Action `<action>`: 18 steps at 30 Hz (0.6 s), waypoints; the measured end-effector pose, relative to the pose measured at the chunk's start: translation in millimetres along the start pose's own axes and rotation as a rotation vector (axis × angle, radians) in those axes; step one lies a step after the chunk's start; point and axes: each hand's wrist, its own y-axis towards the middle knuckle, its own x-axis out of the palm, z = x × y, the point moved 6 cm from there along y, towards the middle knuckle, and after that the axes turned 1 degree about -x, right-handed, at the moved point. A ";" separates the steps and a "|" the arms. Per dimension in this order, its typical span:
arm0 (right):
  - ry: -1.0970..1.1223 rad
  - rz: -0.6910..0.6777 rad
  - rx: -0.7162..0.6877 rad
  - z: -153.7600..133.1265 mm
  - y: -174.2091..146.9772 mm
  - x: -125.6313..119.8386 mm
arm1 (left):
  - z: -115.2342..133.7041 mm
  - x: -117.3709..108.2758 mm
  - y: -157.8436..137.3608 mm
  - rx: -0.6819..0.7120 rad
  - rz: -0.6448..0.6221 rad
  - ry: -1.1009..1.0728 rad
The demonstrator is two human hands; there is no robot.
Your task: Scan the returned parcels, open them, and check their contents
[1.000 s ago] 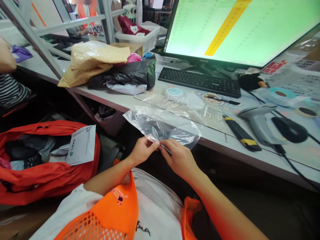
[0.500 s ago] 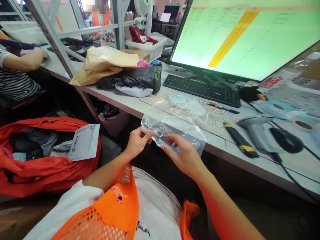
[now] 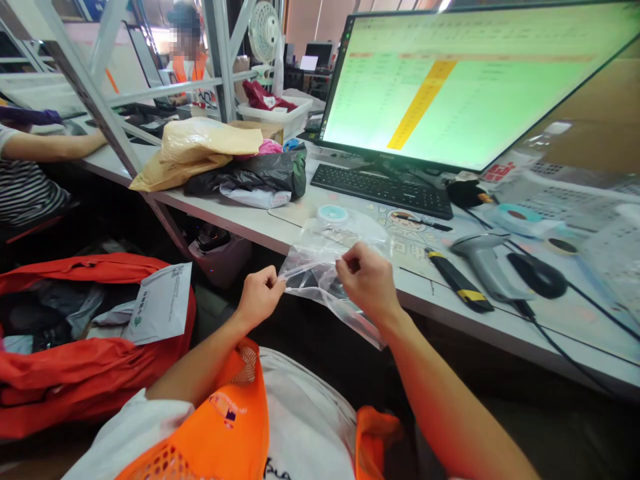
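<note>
A clear plastic bag (image 3: 320, 277) is stretched between my hands at the front edge of the desk. My left hand (image 3: 261, 293) pinches its left corner. With fingers curled closed, my right hand (image 3: 369, 277) grips the bag's edge further right. Part of the film hangs below the desk edge, and part lies over the desk top. Just beyond the bag, a round pale-blue lidded item (image 3: 333, 213) shows on the desk; whether it is inside the film I cannot tell.
Right of my hands lie a black-and-yellow cutter (image 3: 459, 280) and a barcode scanner (image 3: 493, 267). Behind are a keyboard (image 3: 383, 190) and a monitor (image 3: 430, 93). Wrapped parcels (image 3: 210, 143) are piled left. An open red bag (image 3: 100, 363) sits low left. A co-worker's arm (image 3: 55, 143) rests further left.
My hands have moved apart and closed on the plastic bag, pulling its edge taut. The right hand's fingers were spread before. The view has shifted slightly.
</note>
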 end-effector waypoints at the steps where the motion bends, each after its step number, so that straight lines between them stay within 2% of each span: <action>1: -0.141 0.031 -0.042 1.9 1.6 -5.2 | -1.3 -6.1 -0.2 0.010 0.033 0.153; 3: -0.312 -0.010 -0.103 4.1 4.9 -8.1 | -3.1 -14.2 2.8 0.027 0.023 0.410; 5: -0.321 -0.105 -0.066 7.3 8.8 -6.6 | -2.9 -19.8 8.7 0.032 -0.016 0.567; 7: -0.148 -0.194 0.080 11.5 12.6 -2.5 | 5.8 -26.9 13.0 0.046 0.029 0.622; 9: 0.134 -0.243 0.246 12.1 14.8 4.7 | 29.9 -34.4 9.6 0.144 0.183 0.595; 11: 0.352 -0.208 0.357 7.6 16.1 9.8 | 65.8 -35.3 -4.3 0.356 0.314 0.491; 12: 0.401 -0.168 0.371 3.3 16.6 10.4 | 83.6 -30.8 -12.5 0.478 0.309 0.417; 14: 0.358 -0.058 0.308 -9.6 16.9 5.5 | 109.1 -14.0 -22.4 0.630 0.168 0.290; 15: 0.288 0.004 0.238 -18.5 16.2 0.6 | 114.6 -3.1 -21.9 0.637 0.069 0.263; 17: 0.130 0.096 0.046 -41.1 12.5 -9.2 | 109.6 19.7 -11.1 0.533 -0.120 0.265; 18: 0.068 0.094 -0.068 -54.1 9.6 -11.2 | 101.4 29.0 -3.6 0.453 -0.181 0.271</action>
